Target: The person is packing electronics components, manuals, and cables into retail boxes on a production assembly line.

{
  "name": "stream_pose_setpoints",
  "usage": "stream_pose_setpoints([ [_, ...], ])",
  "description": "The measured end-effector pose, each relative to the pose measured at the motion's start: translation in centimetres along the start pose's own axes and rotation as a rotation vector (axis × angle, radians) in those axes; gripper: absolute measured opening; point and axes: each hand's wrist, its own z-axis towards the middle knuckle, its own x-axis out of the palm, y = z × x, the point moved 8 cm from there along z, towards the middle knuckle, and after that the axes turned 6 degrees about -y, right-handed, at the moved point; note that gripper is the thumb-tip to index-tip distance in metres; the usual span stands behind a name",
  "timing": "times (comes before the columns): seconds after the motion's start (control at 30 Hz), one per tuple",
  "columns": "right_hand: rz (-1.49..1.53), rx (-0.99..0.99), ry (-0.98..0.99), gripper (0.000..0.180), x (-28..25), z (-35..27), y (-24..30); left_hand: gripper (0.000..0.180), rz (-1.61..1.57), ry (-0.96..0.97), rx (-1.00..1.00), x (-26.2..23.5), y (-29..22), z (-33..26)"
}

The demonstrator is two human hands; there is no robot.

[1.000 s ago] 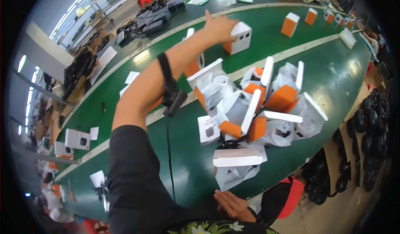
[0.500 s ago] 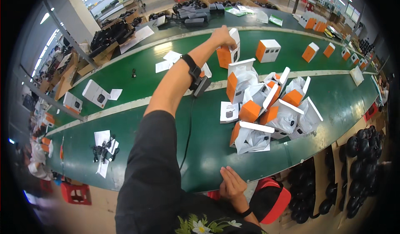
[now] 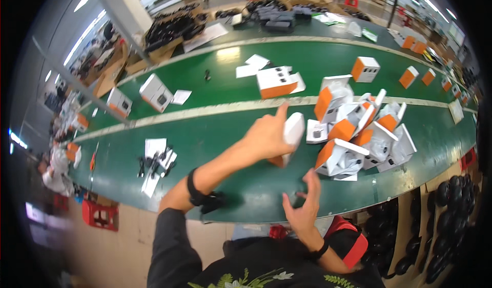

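Note:
My left hand (image 3: 266, 138) is closed on a small white and orange carton (image 3: 293, 130), held tilted above the near green table, its index finger pointing away from the box. Part of the carton is hidden behind the fingers. Lower right, my right hand (image 3: 303, 206) has nothing in it, thumb and fingers spread over the near table edge. Just right of the held carton, a group of opened white and orange boxes (image 3: 342, 130) stands with lids up and translucent bags inside. A white printed booklet (image 3: 316, 132) lies against that group.
Black cables (image 3: 156, 164) on white paper lie left on the table (image 3: 246, 198). Along the green belt (image 3: 205, 90) beyond stand closed cartons (image 3: 365, 69), with one box (image 3: 277, 82) near loose papers. A red stool (image 3: 100, 215) is at lower left; a red-and-black cap (image 3: 348, 244) is near my right forearm.
My left hand has come back from the far belt to the near table, bringing the carton. The right hand has lifted from the table edge and spread its fingers. The view has shifted.

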Motion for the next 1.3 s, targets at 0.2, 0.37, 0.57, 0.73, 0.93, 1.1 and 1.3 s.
stream_pose_setpoints([
  [0.2, -0.301, 0.072, -0.343, 0.121, 0.6, 2.1, -0.9, 0.112, -0.262, 0.026, -0.058, -2.9, -3.2, 0.4],
  [0.37, -0.361, 0.172, -0.379, 0.11, 1.3, 2.7, -0.9, 0.155, 0.316, -0.294, 0.118, -1.7, 13.7, 17.9],
  [0.57, -0.38, 0.192, -0.468, 0.099, 0.3, 1.8, -0.9, 0.135, 0.114, -0.158, 0.032, 2.1, 20.4, 21.7],
  [0.73, -0.188, -0.114, -0.6, 0.092, -2.8, -5.0, -0.8, 0.12, -0.505, -0.637, 0.17, 0.7, 16.8, 9.2],
  [0.93, 0.097, 0.086, -0.175, 0.133, 8.9, 2.7, 5.5, 0.135, -0.935, -0.572, 0.048, 3.6, 12.9, -9.3],
  [1.1, 0.083, 0.167, -0.165, 0.087, 9.5, 3.8, 1.3, 0.119, -0.7, 0.366, 0.242, 3.2, 15.6, -9.1],
  [1.3, 0.068, 0.152, 0.215, 0.096, 8.2, 3.4, -1.6, 0.07, 0.105, -0.334, 0.33, -2.4, 24.5, 19.2],
])
